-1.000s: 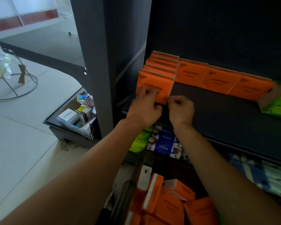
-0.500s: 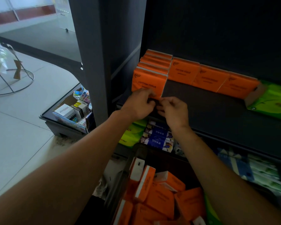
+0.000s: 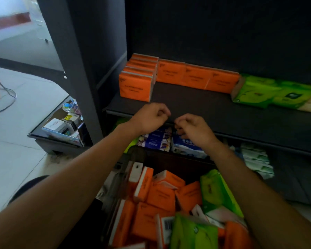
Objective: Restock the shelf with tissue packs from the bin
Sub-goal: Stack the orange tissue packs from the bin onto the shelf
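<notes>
Two bare forearms enter from the lower edge of the view, with no sleeves, cuffs, gloves or wristbands visible anywhere along them. The left hand (image 3: pixel 150 117) and the right hand (image 3: pixel 193 129) are likewise uncovered, showing no rings or watches. Knuckles and fingers are plainly outlined, though motion blur softens finer detail. Nothing of the person's clothing appears in the view.

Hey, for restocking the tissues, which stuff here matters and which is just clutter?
Belongs to the job:
orange tissue packs in the bin
green tissue packs in the bin
shelf
orange packs already shelved

Just lying about:
tray of small boxes
blue packs on the lower shelf
wire stand
</notes>
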### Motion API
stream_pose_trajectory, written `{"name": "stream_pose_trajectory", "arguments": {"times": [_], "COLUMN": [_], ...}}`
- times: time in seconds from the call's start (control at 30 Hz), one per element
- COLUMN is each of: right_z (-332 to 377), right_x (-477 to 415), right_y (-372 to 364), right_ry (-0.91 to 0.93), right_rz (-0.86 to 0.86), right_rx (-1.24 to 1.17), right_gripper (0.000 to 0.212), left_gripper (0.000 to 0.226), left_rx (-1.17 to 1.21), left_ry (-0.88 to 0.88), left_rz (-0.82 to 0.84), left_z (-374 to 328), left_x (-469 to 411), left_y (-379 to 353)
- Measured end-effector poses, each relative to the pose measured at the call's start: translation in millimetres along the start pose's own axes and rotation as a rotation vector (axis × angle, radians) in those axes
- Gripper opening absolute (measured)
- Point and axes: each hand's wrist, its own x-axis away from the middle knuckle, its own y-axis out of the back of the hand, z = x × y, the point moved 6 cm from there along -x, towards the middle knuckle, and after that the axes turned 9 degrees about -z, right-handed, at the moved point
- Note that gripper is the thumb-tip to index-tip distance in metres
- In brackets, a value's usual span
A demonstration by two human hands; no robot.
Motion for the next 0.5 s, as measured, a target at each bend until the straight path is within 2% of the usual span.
{"name": "stream_pose_trajectory", "arguments": {"times": [0.23,0.37,0.5], "right_z": [-64.1,-96.4,-124.1], "right_x": [51.9,81.3,102.1], "right_y": [25.0,24.6,24.0], "right_ry": [0.024,-0.019,-0.046], "right_rz": [0.062,0.117,0.134], "right_rx": [0.271,0.286,0.308], "right_gripper": [0.012,0.012,0.012], "left_gripper": [0.018,0.019,0.022], "left_rx": [-0.184,-0.239,-0.186], "left_ry": [-0.026,-0.002,0.023], "left_rz": [0.198,0.293,0.324], "left_z": [5.1,13.5,7.2], "left_x": [45.7,80.1,106.3], "left_y": [-69.3,-98.5,-124.4]}}
